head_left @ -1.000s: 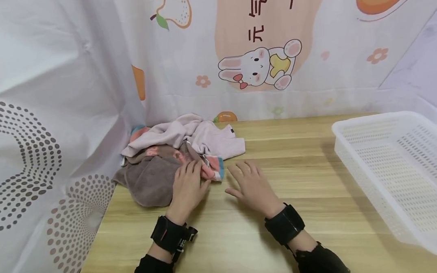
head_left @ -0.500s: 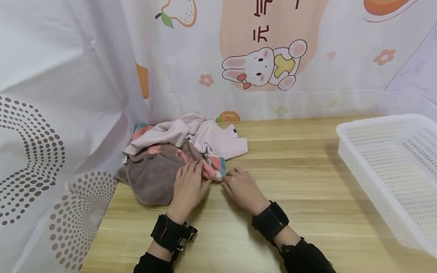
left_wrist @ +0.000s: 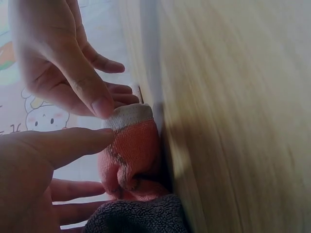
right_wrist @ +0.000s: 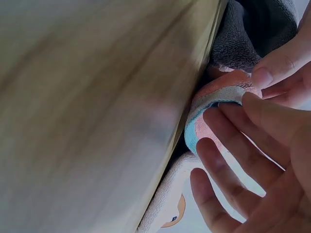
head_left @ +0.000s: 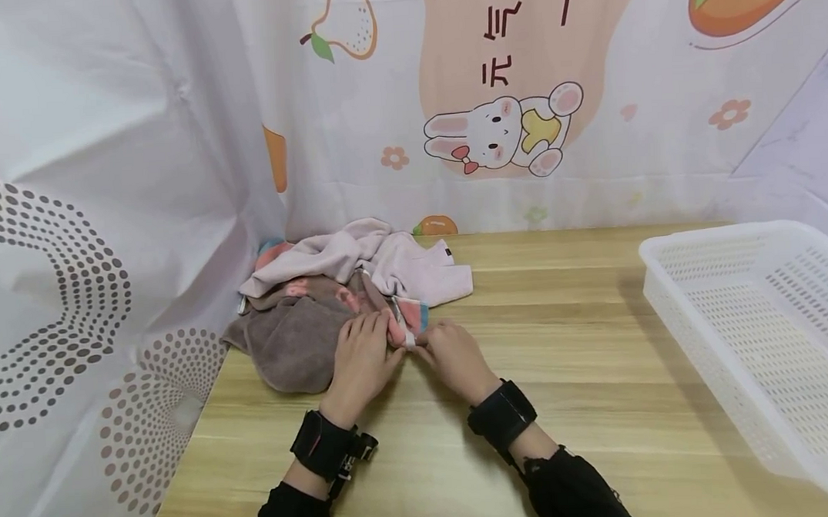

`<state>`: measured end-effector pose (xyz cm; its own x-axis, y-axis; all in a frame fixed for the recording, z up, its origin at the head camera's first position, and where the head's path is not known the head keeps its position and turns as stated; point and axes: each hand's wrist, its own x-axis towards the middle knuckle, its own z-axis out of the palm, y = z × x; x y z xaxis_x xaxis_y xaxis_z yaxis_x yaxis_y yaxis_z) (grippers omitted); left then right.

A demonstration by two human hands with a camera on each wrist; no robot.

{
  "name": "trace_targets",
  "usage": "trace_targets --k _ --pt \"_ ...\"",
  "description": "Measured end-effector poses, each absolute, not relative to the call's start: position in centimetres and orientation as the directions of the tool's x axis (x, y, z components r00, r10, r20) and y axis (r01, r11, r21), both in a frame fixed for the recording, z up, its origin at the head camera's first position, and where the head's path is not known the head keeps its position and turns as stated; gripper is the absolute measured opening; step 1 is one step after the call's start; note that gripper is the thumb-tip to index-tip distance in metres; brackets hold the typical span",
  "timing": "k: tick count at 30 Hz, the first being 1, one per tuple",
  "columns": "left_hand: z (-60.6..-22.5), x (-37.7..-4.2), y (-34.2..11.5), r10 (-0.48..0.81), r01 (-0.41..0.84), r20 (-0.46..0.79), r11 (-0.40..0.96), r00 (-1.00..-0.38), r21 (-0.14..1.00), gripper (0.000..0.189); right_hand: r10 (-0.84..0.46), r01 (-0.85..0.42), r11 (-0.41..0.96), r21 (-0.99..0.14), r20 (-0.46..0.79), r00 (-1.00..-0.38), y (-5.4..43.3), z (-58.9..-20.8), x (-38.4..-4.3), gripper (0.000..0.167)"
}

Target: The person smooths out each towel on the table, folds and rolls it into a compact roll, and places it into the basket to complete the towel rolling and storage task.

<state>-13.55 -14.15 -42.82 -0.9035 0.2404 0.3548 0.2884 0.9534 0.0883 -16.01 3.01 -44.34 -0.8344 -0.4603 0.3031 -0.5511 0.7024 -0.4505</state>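
Note:
A loose pile of towels lies at the left of the table. A brown towel [head_left: 300, 348] is in front, and a pale pink towel [head_left: 414, 266] is draped behind. Between them shows a coral towel [head_left: 412, 311] with a blue band and a white hem. My left hand [head_left: 364, 357] pinches the coral cloth [left_wrist: 138, 145] beside the brown part, thumb on the near side. My right hand [head_left: 455, 362] pinches the white hem [right_wrist: 226, 93] between thumb and fingers, its other fingers spread. Both thumbs nearly meet at the hem. The cloth behind my fingers is hidden.
A white perforated plastic basket [head_left: 743, 337] stands on the wooden table [head_left: 548, 299] at the right. A printed curtain [head_left: 354, 153] closes off the back, and a white sheet with dots [head_left: 143, 262] hangs along the left side.
My right hand has come left from the bare wood and taken hold of the coral towel's white hem, drawing the corner slightly toward my left hand. The left hand has barely moved.

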Motion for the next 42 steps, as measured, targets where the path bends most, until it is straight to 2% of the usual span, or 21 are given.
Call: trace_targets --k 8,17,26,35,38,42 --pt "-42.6 -13.3 -13.9 0.248 0.305 0.352 0.945 -0.903 0.115 0.064 -0.450 -0.571 0.684 -0.454 0.354 -0.820 3.0 -44.0 -15.9 0.006" --pt "-42.5 -13.6 -13.7 0.254 0.334 0.369 0.927 -0.894 0.170 0.070 -0.419 -0.617 0.643 -0.454 0.466 -0.779 3.4 -42.3 -15.0 0.002" --pt "-42.5 -14.2 -13.4 0.275 0.383 0.438 0.906 -0.856 0.179 0.066 -0.388 -0.638 0.601 -0.482 0.522 -0.760 3.9 -40.8 -14.0 0.003" --pt "-44.0 -15.7 -13.9 0.217 0.401 0.580 0.892 -0.785 0.209 0.068 -0.326 -0.590 0.504 -0.631 0.493 -0.807 4.3 -39.2 -13.1 0.004" --pt "-43.9 -16.1 -14.1 0.196 0.392 0.587 0.891 -0.786 0.228 0.067 -0.300 -0.542 0.435 -0.719 0.452 -0.840 4.7 -38.5 -12.9 0.001" --pt "-43.6 -16.3 -14.6 0.169 0.371 0.558 0.888 -0.812 0.272 0.065 -0.278 -0.471 0.334 -0.816 0.392 -0.877 5.5 -37.7 -12.9 0.007"
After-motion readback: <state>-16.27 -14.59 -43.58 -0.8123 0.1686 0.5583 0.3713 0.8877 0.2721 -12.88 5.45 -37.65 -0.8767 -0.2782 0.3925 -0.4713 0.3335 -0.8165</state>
